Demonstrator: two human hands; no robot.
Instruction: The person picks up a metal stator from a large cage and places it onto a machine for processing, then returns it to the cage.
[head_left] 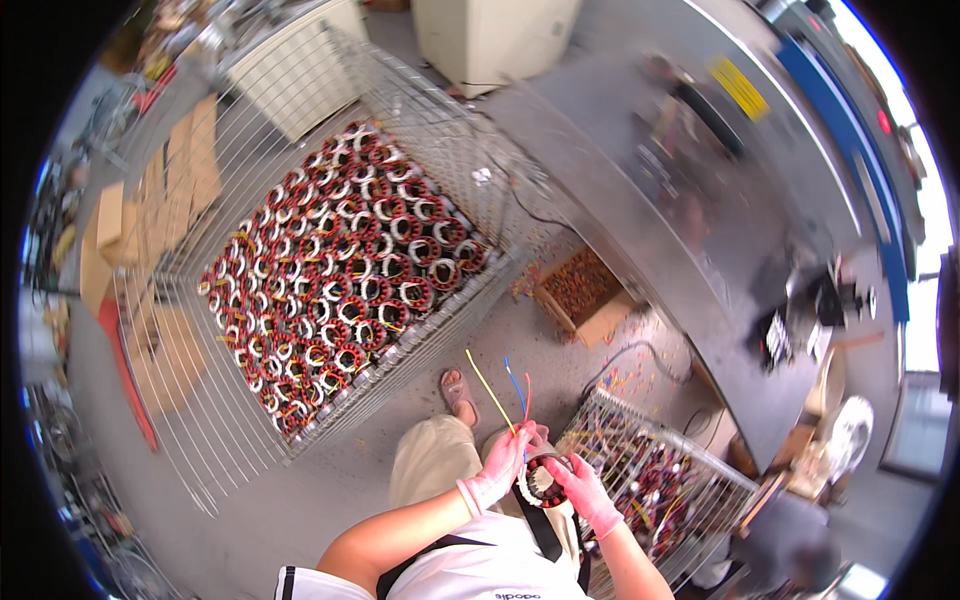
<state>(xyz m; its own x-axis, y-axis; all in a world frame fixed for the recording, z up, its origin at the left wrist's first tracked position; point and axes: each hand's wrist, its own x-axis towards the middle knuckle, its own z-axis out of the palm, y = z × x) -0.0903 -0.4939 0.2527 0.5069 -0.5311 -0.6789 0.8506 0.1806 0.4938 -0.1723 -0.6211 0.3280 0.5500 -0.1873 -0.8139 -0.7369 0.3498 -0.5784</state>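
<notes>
In front of my body I hold a ring-shaped motor stator with dark red windings and white lacing round its edge. My right hand, in a pink glove, is closed round the stator's right side. My left hand, gloved the same, pinches the lead wires where they leave the ring. A yellow-green wire, a blue wire and a red wire stick up past its fingers. The left fingertips partly hide where the wires join the stator.
A large wire basket full of similar stators stands ahead on the left. Close on my right is another wire basket with stators and loose coloured leads. A cardboard box of small scraps sits by the metal table.
</notes>
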